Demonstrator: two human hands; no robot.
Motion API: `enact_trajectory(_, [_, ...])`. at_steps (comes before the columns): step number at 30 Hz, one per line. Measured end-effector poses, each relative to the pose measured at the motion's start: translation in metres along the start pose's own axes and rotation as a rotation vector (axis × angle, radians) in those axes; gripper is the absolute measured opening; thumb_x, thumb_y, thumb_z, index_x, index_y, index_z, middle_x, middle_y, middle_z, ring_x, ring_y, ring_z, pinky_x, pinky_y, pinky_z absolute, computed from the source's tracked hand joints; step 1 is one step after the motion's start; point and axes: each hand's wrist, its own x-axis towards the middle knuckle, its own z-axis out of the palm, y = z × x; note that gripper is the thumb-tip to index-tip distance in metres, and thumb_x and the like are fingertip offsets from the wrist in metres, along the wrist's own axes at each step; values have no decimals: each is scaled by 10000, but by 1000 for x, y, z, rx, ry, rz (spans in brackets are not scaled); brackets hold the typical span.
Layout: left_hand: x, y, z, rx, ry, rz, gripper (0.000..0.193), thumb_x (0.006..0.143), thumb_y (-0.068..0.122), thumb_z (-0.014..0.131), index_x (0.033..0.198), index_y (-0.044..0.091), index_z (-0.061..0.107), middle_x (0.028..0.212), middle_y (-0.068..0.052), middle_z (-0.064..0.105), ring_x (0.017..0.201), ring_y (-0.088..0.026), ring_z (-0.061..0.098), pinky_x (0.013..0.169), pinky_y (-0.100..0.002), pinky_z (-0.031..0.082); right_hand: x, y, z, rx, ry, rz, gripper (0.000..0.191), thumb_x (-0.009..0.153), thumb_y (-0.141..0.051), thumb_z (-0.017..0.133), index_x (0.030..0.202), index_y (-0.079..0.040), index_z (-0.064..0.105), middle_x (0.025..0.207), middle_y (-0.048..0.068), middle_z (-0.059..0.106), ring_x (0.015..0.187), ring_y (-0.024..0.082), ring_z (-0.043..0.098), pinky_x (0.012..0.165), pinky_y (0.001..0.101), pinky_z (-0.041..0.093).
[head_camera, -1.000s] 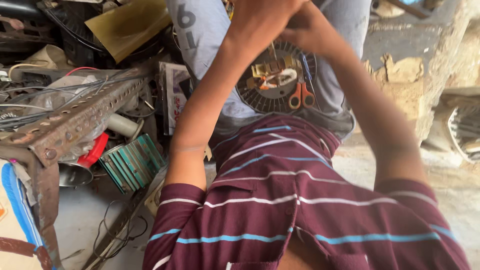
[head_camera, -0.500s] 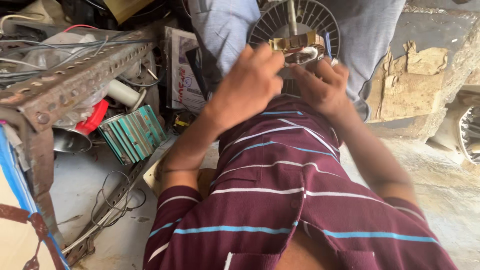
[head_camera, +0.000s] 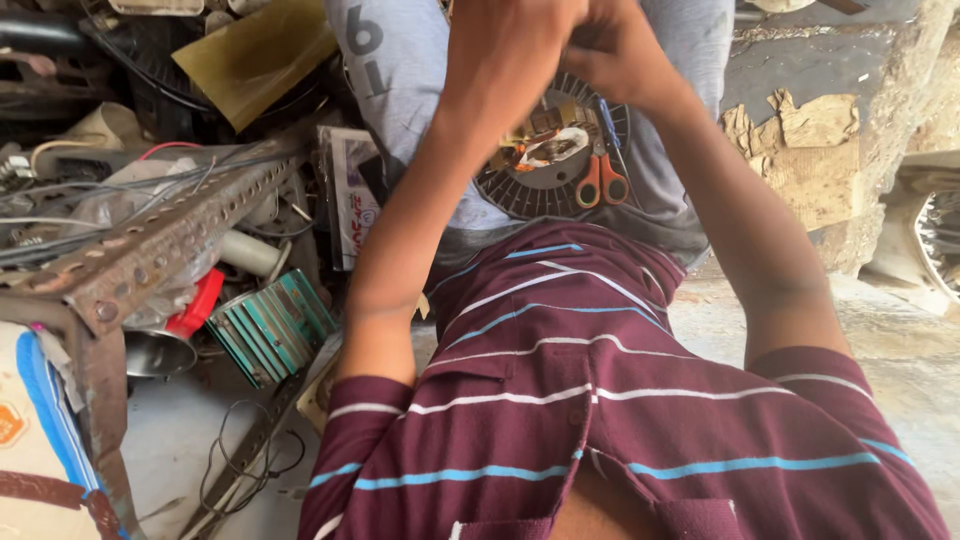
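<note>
Both hands, left hand (head_camera: 510, 50) & right hand (head_camera: 610, 45), are held closed together above the round fan motor (head_camera: 545, 165) w/ orange-handled scissors (head_camera: 603, 170) resting on it, apparently pinching sth small; what's gripped can't be told.

I see a round, dark fan motor (head_camera: 545, 160) with copper wire inside lying flat on the lap, and orange-handled scissors (head_camera: 603, 170) lying on top of it.

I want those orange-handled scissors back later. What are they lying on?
The scissors lie on a round, slotted motor part resting on the lap. Copper windings and white wiring sit beside them. The left hand and right hand cover its upper edge.
</note>
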Motion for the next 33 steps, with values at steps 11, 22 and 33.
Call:
enact_trajectory(11, [-99, 83, -78, 33, -342, 118, 176, 843, 180, 681, 687, 127, 742, 937, -22, 614, 1014, -227, 547, 859, -426, 414, -77, -51, 35, -1005, 148, -587, 330, 861, 41, 806, 1165, -78, 767, 910, 65, 671, 766, 231, 616, 634, 391, 447])
enact_trajectory(22, [-82, 55, -110, -172, -72, 135, 153, 836, 209, 838, 815, 98, 735, 914, -6, 575, 944, -214, 547, 835, -407, 402, -78, -74, 69, -1107, 132, -546, 379, 786, -38, 826, 1157, -100, 787, 822, 23, 555, 710, 193, 576, 590, 358, 433])
enact_trajectory(33, [-84, 65, -71, -189, -161, 75, 321, 821, 267, 819, 1030, 32, 758, 946, -64, 597, 909, -241, 569, 785, -408, 435, -3, -57, -18, -663, -248, -390, 79, 965, -42, 847, 1012, -11, 792, 849, 88, 666, 796, 228, 660, 698, 343, 500])
